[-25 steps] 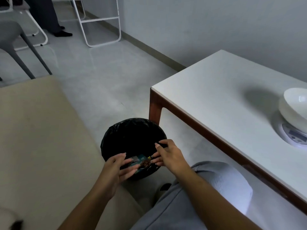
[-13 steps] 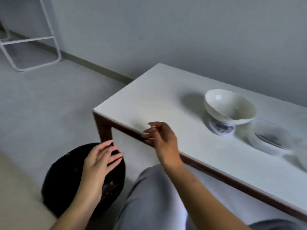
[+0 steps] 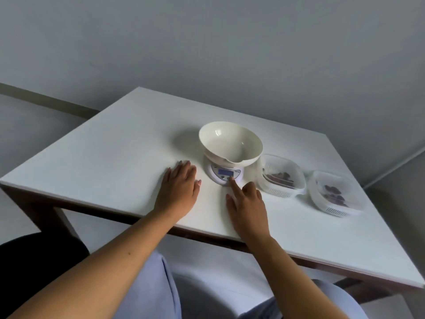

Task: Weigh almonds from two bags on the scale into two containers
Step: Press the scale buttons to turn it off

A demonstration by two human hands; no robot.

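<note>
A small white scale (image 3: 226, 174) with a lit blue display stands mid-table, and a cream bowl (image 3: 230, 143) sits empty on top of it. To its right are two clear containers, the nearer one (image 3: 281, 178) and the farther one (image 3: 335, 196), each holding a few brown almonds. My left hand (image 3: 179, 187) lies flat on the table just left of the scale, holding nothing. My right hand (image 3: 247, 203) points its index finger at a button on the scale's front edge, the other fingers curled. No almond bags are in view.
The white table (image 3: 103, 162) has a brown wooden frame and stands against a grey wall. A black bin (image 3: 34, 261) shows at the lower left, beside my knees. The table's left half carries nothing but my left hand.
My hands left the black bin, where they were dropping a packet, and came up to the table. The view swung right; the left hand now rests flat and the right index finger touches the scale.
</note>
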